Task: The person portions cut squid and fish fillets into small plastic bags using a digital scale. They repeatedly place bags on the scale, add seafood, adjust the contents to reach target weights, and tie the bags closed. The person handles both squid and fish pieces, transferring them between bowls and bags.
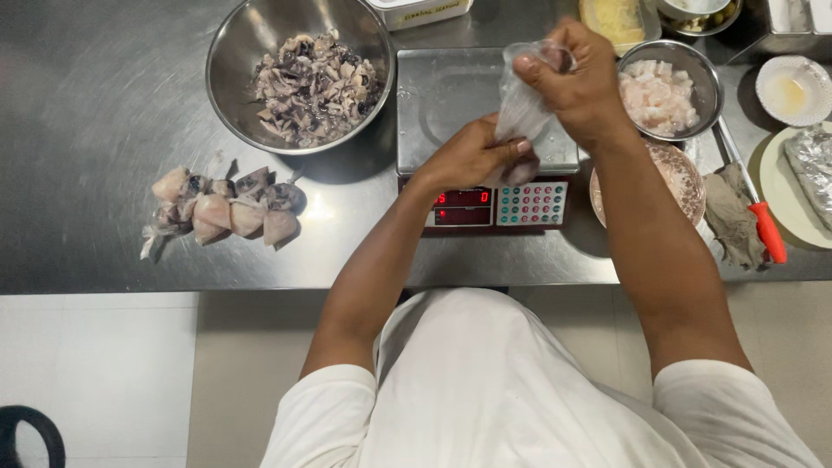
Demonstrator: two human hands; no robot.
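Both hands grip one small clear plastic bag [520, 108] over a digital scale [451, 87]. My right hand [579, 87] pinches the bag's top, pulled upward. My left hand [472, 156] closes around the filled bottom of the bag, just above the scale's front edge. The bag's neck looks stretched or twisted between the two hands. What is inside the bag is mostly hidden by my fingers.
A large steel bowl [243, 43] of chopped dark-and-pale seafood stands at back left. Several filled, tied bags [227, 208] lie at left. A smaller bowl [702, 65] of pale pieces, a brown plate [689, 182], a red-handled tool [767, 230], a cloth and dishes sit at right.
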